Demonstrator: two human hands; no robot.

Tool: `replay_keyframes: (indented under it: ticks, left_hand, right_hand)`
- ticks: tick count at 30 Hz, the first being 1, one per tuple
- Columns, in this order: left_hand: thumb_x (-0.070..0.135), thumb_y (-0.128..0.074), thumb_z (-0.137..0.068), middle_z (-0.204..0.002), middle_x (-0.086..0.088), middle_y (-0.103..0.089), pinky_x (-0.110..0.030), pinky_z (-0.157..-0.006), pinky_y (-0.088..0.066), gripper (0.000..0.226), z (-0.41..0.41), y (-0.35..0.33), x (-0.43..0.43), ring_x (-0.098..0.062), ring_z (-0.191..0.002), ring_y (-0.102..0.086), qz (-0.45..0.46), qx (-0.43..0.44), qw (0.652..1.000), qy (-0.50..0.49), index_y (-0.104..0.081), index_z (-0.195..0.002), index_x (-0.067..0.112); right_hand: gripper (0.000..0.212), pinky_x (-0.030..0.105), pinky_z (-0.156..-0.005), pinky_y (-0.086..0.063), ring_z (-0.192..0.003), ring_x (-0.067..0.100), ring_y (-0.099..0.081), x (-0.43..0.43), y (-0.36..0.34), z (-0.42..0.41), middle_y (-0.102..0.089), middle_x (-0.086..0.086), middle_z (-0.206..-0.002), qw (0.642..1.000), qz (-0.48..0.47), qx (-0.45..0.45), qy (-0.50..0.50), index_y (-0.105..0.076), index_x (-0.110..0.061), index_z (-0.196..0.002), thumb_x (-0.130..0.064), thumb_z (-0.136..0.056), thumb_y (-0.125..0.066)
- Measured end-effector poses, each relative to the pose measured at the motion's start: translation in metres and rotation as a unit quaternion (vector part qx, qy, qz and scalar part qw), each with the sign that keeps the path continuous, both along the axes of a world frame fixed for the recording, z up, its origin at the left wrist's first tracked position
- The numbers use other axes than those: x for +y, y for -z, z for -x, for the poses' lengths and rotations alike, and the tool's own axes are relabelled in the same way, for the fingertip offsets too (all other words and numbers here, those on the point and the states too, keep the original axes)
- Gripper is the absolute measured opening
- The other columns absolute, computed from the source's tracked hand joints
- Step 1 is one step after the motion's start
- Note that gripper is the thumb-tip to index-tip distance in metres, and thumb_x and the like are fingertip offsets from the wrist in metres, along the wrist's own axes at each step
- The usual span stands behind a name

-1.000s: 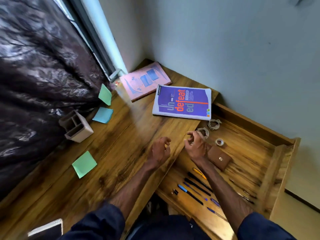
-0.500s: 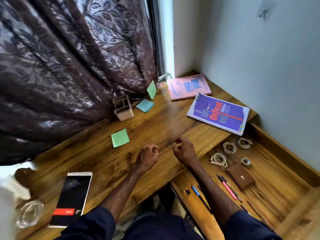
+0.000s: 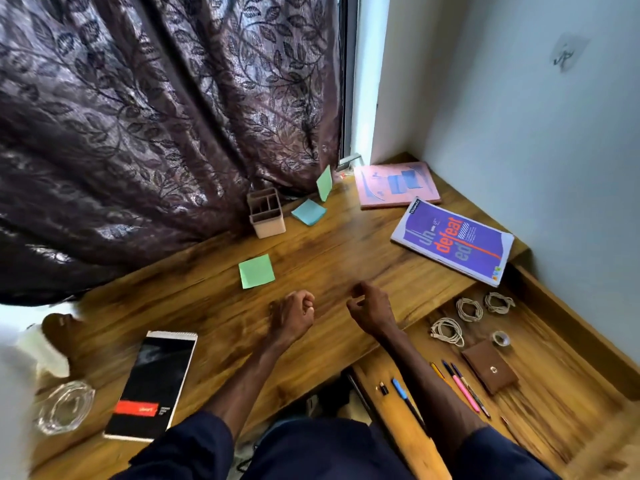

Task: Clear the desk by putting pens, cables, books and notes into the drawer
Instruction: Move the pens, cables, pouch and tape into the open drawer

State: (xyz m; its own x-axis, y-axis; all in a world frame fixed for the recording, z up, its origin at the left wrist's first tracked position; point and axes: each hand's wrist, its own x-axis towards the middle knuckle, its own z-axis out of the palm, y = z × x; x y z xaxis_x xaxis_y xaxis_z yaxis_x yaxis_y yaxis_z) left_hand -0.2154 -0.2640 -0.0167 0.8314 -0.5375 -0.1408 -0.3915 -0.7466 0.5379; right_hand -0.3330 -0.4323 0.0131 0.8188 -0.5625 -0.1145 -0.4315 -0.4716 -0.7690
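The left hand (image 3: 292, 315) is balled into a fist and the right hand (image 3: 372, 308) has its fingers loosely curled. Both hold nothing and hover, a little apart, over bare wood of the desk (image 3: 346, 244) near its front edge.

Just beyond the left hand lies a green sticky note (image 3: 256, 271), with clear wood between them. Farther out stand a compartmented pen holder (image 3: 266, 216) and a blue note (image 3: 309, 212), and another green note (image 3: 324, 182) leans upright against the curtain (image 3: 156, 116), which closes off the far side. Beyond the right hand the way is open to the purple book (image 3: 453, 241), whose near corner juts past the desk edge over the drawer (image 3: 554, 375). The pink book (image 3: 398, 184) sits in the far corner against the wall.

To the right of the right hand, lower than the desk, the open drawer holds three coiled cables (image 3: 446, 330), a roll of tape (image 3: 501, 338), a brown pouch (image 3: 490, 367) and pens (image 3: 464, 386). The right forearm crosses the pens and hides part of them.

Near and left of the left hand lies a black notepad (image 3: 152, 384), its near corner at the dark sleeve. Past it a glass dish (image 3: 64, 407) is blurred at the desk's left edge, where a brown shape cannot be made out.
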Motion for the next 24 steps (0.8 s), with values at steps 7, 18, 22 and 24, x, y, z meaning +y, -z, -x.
replay_keyframes:
  ticks: [7,18,22,24]
  left_hand:
    - [0.021,-0.06,-0.092,-0.116,0.002,-0.064,-0.033,-0.088,-0.052,0.024,-0.062,0.01,0.007,-0.02,-0.108,-0.06,-0.02,-0.01,0.997,-0.071,-0.06,-0.116,0.025]
    - [0.023,-0.062,-0.092,-0.161,-0.027,-0.023,-0.047,-0.115,-0.032,0.072,-0.227,0.008,-0.027,-0.041,-0.146,-0.029,-0.075,-0.043,0.988,-0.126,-0.028,-0.155,0.026]
    - [0.021,-0.063,-0.094,-0.131,-0.012,-0.06,-0.041,-0.092,-0.046,0.037,-0.238,0.017,-0.027,-0.031,-0.121,-0.054,-0.012,-0.078,0.991,-0.108,-0.053,-0.129,0.018]
    - [0.02,-0.066,-0.094,-0.118,-0.009,-0.066,-0.04,-0.086,-0.048,0.018,-0.234,0.014,-0.027,-0.028,-0.113,-0.058,0.017,-0.092,0.989,-0.114,-0.061,-0.11,0.015]
  right_hand:
    - [0.019,0.028,-0.071,-0.059,-0.079,0.009,-0.069,0.013,-0.003,-0.054,-0.074,-0.002,-0.096,0.999,-0.001,0.03,-0.024,-0.073,-0.013,-0.105,-0.015,-0.086,-0.069]
    - [0.013,0.021,-0.066,-0.056,-0.075,0.002,-0.068,0.035,0.016,-0.105,-0.073,-0.01,-0.09,0.994,0.0,0.065,-0.086,-0.074,-0.018,-0.097,-0.014,-0.086,-0.07]
    - [0.011,0.026,-0.069,-0.058,-0.075,0.001,-0.07,0.023,0.014,-0.108,-0.075,-0.011,-0.091,0.994,0.004,0.072,-0.078,-0.075,-0.021,-0.095,-0.016,-0.086,-0.07]
    - [0.011,0.021,-0.066,-0.056,-0.074,0.001,-0.069,0.017,0.012,-0.11,-0.075,-0.01,-0.092,0.995,0.002,0.073,-0.066,-0.076,-0.019,-0.095,-0.015,-0.086,-0.07]
